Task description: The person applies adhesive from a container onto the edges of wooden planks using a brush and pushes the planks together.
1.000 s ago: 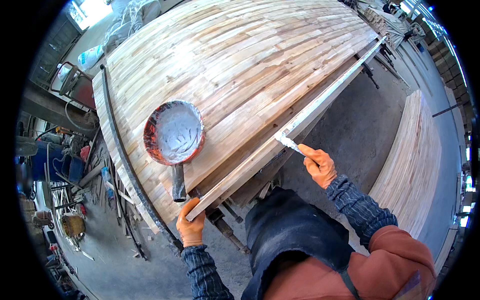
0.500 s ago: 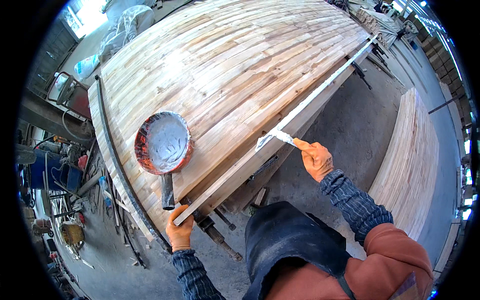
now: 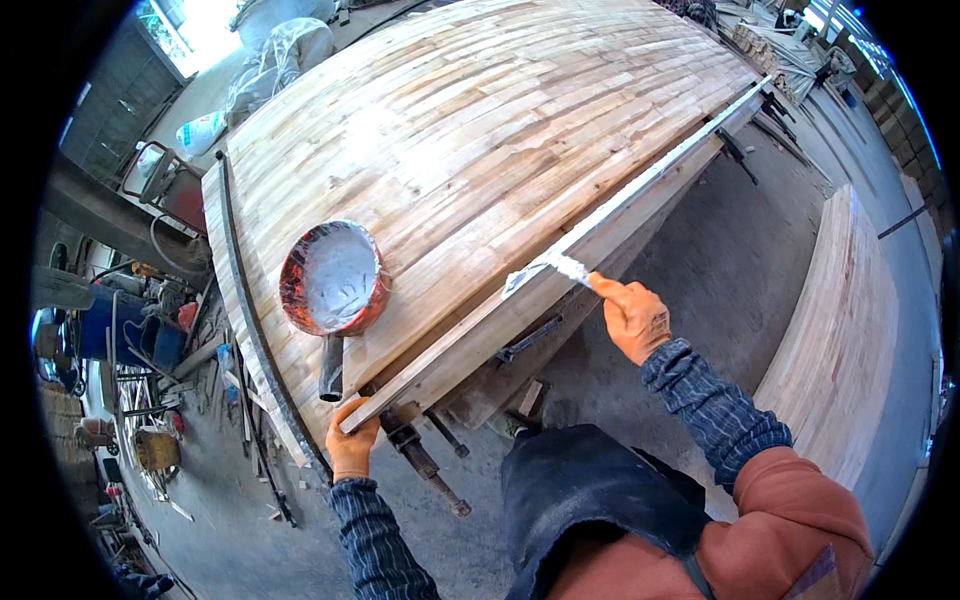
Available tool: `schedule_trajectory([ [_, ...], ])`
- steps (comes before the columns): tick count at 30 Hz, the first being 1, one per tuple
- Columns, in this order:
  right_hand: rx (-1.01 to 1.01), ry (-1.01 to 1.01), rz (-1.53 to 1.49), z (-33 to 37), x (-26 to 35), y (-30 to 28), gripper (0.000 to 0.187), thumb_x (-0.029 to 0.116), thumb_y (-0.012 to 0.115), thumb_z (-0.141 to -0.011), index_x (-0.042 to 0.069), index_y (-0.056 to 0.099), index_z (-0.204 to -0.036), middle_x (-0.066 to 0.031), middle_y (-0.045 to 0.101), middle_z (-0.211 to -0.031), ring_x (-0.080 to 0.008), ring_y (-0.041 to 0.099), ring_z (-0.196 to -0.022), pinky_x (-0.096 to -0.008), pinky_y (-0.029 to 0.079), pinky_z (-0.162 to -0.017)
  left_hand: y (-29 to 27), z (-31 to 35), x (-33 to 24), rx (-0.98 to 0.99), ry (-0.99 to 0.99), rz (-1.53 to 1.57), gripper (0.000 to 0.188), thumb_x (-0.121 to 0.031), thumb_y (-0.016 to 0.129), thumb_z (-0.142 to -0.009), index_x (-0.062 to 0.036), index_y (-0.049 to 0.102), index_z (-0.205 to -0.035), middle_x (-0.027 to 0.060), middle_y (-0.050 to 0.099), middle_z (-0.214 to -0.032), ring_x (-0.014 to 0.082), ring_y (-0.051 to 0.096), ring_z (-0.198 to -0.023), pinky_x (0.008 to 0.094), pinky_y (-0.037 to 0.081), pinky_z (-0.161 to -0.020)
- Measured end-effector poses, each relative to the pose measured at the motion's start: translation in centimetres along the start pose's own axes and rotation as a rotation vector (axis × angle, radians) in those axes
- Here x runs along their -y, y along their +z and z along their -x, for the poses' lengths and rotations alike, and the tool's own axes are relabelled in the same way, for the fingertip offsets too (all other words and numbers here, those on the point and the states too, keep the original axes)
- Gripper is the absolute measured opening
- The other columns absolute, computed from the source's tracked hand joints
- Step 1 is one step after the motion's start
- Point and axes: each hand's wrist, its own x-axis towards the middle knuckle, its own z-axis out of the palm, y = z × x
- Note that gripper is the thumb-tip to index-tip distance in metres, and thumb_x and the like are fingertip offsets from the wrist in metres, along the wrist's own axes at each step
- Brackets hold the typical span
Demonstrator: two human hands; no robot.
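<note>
My left hand (image 3: 352, 440), in an orange glove, is closed around the near end of a long wooden strip (image 3: 450, 352). The strip runs away to the far right along the edge of a large wooden panel (image 3: 470, 150). White paste (image 3: 660, 170) coats its upper edge from the middle to the far end; the nearer part is bare wood. In my right hand (image 3: 633, 318), also gloved, is a brush (image 3: 570, 267) thick with white paste, its head touching the strip. A red-orange pan (image 3: 378, 305) of white paste rests on the panel, its dark handle (image 3: 331, 370) pointing toward me.
A dark metal bar (image 3: 243, 290) crosses the panel's left end. Clamp screws (image 3: 425, 462) stick out below the near edge. Another wooden panel (image 3: 835, 340) lies at the right. Scrap wood and a blue container (image 3: 112, 322) stand at the left. A dark apron (image 3: 590, 490) covers my front.
The brush has moved a little along the strip toward my left hand, and the paste reaches slightly nearer. My view has shifted a little. My left hand still grips the strip.
</note>
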Motion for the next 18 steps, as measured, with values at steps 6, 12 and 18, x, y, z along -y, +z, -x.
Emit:
schedule_trajectory([
  [6, 0.147, 0.507, -0.782, -1.2, 2.3, -0.4, 0.034, 0.017, 0.054, -0.101, 0.008, 0.063, -0.133, -0.0047, 0.067, -0.08, -0.0138, 0.06, -0.063, -0.03, 0.052, -0.059, -0.4, -0.3, 1.2, 0.02, 0.009, 0.052, 0.037, 0.002, 0.08, -0.08, -0.0008, 0.068, -0.116, 0.0088, 0.072, -0.103, 0.0154, 0.068, -0.091, 0.0269, 0.056, -0.082],
  [12, 0.205, 0.658, -1.056, 0.0, 1.9, 4.2, 0.036, 0.019, 0.053, -0.104, 0.01, 0.06, -0.138, 0.0002, 0.059, -0.07, -0.0056, 0.047, -0.054, -0.0218, 0.037, -0.044, -0.6, -0.4, 2.1, 0.003, 0.012, 0.006, 0.039, 0.005, 0.079, -0.081, -0.0028, 0.068, -0.118, 0.0052, 0.07, -0.091, 0.0113, 0.064, -0.074, 0.0229, 0.051, -0.065],
  [18, 0.392, 0.655, -1.078, 1.9, 7.0, 5.6, 0.034, 0.018, 0.053, -0.104, 0.013, 0.061, -0.137, 0.0017, 0.058, -0.07, -0.0044, 0.048, -0.055, -0.0209, 0.038, -0.044, -1.2, -0.1, 2.9, -0.037, 0.0, 0.087, 0.032, -0.006, 0.083, -0.078, -0.0063, 0.074, -0.108, 0.0058, 0.074, -0.106, 0.0138, 0.069, -0.098, 0.0283, 0.054, -0.09],
])
